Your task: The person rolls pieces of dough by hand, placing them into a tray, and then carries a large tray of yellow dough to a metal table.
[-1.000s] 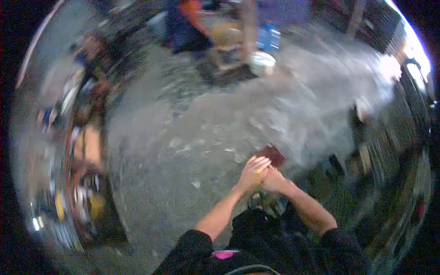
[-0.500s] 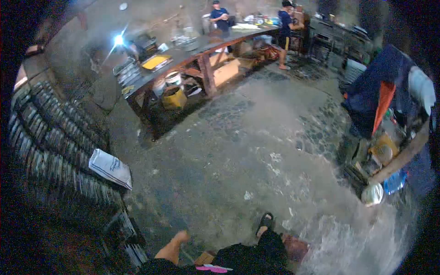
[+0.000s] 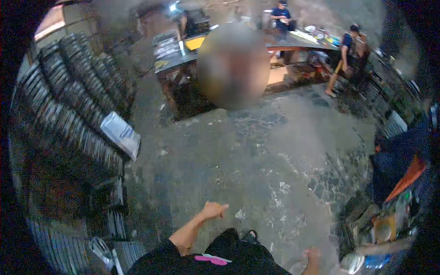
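My left hand (image 3: 214,210) is held out over the concrete floor (image 3: 192,169), in front of my body. Nothing shows in it; its fingers are loosely bent, with one digit sticking out to the right. Low on the right, my right hand (image 3: 313,253) hangs over the floor, smeared by motion, so its fingers cannot be made out. Neither hand touches anything visible. Between them, a foot in a dark sandal (image 3: 250,237) shows beneath my dark clothes. A pink and white patch (image 3: 211,260) lies at my front.
Racks of stacked flat pieces (image 3: 73,114) line the left, with a white bag (image 3: 121,134) on them. Ahead stands a long worktable (image 3: 181,59), partly covered by a blurred disc. Two people (image 3: 280,18) (image 3: 344,55) are near it. Dark cloth (image 3: 396,158) and boxes are at right.
The view has turned left, so the table, bag and people sit farther right in it. My left hand has risen forward, and my right hand has come into view.
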Demonstrator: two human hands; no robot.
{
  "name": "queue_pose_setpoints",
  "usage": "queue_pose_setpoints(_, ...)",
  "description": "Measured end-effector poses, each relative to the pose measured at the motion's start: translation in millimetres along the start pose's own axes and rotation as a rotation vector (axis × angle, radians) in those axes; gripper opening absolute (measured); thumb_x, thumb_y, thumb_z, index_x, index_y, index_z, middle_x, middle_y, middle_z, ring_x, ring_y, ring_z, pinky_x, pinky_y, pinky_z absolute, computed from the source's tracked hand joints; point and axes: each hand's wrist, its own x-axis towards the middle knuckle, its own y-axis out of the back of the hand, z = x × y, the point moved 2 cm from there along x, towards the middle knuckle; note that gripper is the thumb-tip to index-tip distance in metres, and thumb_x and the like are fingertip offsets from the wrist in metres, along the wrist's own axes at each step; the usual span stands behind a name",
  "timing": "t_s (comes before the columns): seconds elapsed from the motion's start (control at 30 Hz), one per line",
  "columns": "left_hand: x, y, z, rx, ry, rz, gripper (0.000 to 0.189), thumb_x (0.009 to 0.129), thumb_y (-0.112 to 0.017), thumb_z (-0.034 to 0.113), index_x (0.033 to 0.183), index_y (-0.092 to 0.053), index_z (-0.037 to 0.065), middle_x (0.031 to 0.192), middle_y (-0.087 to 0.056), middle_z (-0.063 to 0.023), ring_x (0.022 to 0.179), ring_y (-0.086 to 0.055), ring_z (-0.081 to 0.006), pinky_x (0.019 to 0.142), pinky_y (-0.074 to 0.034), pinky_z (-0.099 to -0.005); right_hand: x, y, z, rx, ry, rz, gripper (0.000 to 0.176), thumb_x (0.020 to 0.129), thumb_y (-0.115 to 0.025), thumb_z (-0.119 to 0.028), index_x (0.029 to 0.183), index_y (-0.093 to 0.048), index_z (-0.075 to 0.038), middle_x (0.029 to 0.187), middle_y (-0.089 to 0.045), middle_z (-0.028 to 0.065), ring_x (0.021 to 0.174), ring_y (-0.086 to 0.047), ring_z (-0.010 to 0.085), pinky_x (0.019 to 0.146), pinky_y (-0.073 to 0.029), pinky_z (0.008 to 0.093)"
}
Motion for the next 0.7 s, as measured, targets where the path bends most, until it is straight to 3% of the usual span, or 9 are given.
queue_pose_setpoints(0.07, 11, 6, -14, -0.122, 0.120, -0.015, 0.060, 0.087, -0.032, 0.061, 0.081, -0.072, 0.016, 0.063, -0.064, -0.0038, 0.070, -0.063, -0.0228, 0.080, -0.045, -0.0372, 60, 2, -3, -0.245, 0.491, 0.285, 0.030, 0.078, -0.058, -0.022, 0.101, -0.058, -0.003, 0.078, -0.061, 0.0101, 0.056, -0.059, 0.0237, 0.049, -0.049, 0.0389)
queue_pose_setpoints(0.13, 12, 2, -35, -0.298, 0.221, -0.061, 0.050, 0.086, -0.041, 0.055, 0.089, -0.070, 0.014, 0.074, -0.066, -0.0059, 0.081, -0.063, -0.0239, 0.080, -0.047, -0.0385, 111, 26, -108, 0.246, -0.270, -0.189, 0.026, 0.079, -0.058, -0.023, 0.096, -0.061, -0.003, 0.078, -0.062, 0.0086, 0.060, -0.059, 0.0249, 0.053, -0.049, 0.0361)
queue_pose_setpoints(0.17, 10, -4, -45, -0.378, 0.238, -0.088, 0.044, 0.085, -0.049, 0.050, 0.098, -0.069, 0.013, 0.089, -0.069, -0.0077, 0.088, -0.063, -0.0245, 0.079, -0.049, -0.0386, 138, 16, -130, 0.463, -0.335, -0.241, 0.025, 0.079, -0.057, -0.022, 0.095, -0.062, -0.004, 0.078, -0.063, 0.0090, 0.061, -0.060, 0.0246, 0.052, -0.048, 0.0357)
queue_pose_setpoints(0.27, -6, -72, -97, -0.430, 0.327, -0.103, 0.043, 0.084, -0.051, 0.047, 0.100, -0.067, 0.011, 0.092, -0.067, -0.0103, 0.091, -0.062, -0.0259, 0.080, -0.048, -0.0392, 196, -45, -186, 0.983, -0.089, -0.490, 0.022, 0.081, -0.055, -0.019, 0.094, -0.064, -0.004, 0.077, -0.065, 0.0102, 0.067, -0.062, 0.0238, 0.049, -0.044, 0.0345)
queue_pose_setpoints(0.3, -15, -102, -116, -0.445, 0.377, -0.126, 0.042, 0.084, -0.051, 0.046, 0.100, -0.066, 0.010, 0.094, -0.066, -0.0112, 0.091, -0.062, -0.0264, 0.080, -0.048, -0.0394, 203, -47, -209, 0.985, -0.087, -0.483, 0.022, 0.081, -0.055, -0.019, 0.094, -0.064, -0.004, 0.077, -0.065, 0.0102, 0.067, -0.062, 0.0238, 0.049, -0.044, 0.0345)
queue_pose_setpoints(0.37, -27, -134, -137, -0.502, 0.464, -0.189, 0.042, 0.083, -0.052, 0.044, 0.101, -0.065, 0.009, 0.096, -0.065, -0.0129, 0.093, -0.061, -0.0273, 0.080, -0.048, -0.0398, 227, -58, -245, 0.087, 0.117, -0.452, 0.030, 0.082, -0.054, -0.017, 0.107, -0.059, -0.002, 0.084, -0.064, 0.0155, 0.070, -0.063, 0.0254, 0.048, -0.046, 0.0344)
queue_pose_setpoints(0.43, -16, -133, -148, -0.561, 0.517, -0.225, 0.041, 0.083, -0.053, 0.042, 0.102, -0.064, 0.008, 0.098, -0.064, -0.0146, 0.094, -0.061, -0.0283, 0.081, -0.047, -0.0402, 242, -89, -231, 0.061, 0.138, -0.312, 0.034, 0.083, -0.053, -0.020, 0.111, -0.056, -0.001, 0.084, -0.064, 0.0156, 0.070, -0.063, 0.0262, 0.051, -0.048, 0.0368)
queue_pose_setpoints(0.57, 87, -67, -176, -0.548, 0.478, -0.163, 0.041, 0.082, -0.055, 0.039, 0.104, -0.061, 0.005, 0.103, -0.061, -0.0180, 0.097, -0.059, -0.0302, 0.081, -0.047, -0.0409, 242, -74, -240, 0.116, -0.309, -0.611, 0.033, 0.084, -0.051, -0.023, 0.110, -0.056, -0.003, 0.086, -0.063, 0.0146, 0.073, -0.062, 0.0262, 0.055, -0.048, 0.0388)
queue_pose_setpoints(0.7, 285, 93, -179, -0.391, 0.375, 0.082, 0.041, 0.081, -0.057, 0.035, 0.106, -0.059, 0.002, 0.108, -0.059, -0.0215, 0.100, -0.058, -0.0320, 0.082, -0.046, -0.0417, 270, -57, -287, 0.209, -0.489, -0.765, 0.033, 0.085, -0.050, -0.027, 0.108, -0.056, -0.004, 0.089, -0.062, 0.0136, 0.076, -0.061, 0.0263, 0.060, -0.048, 0.0408)
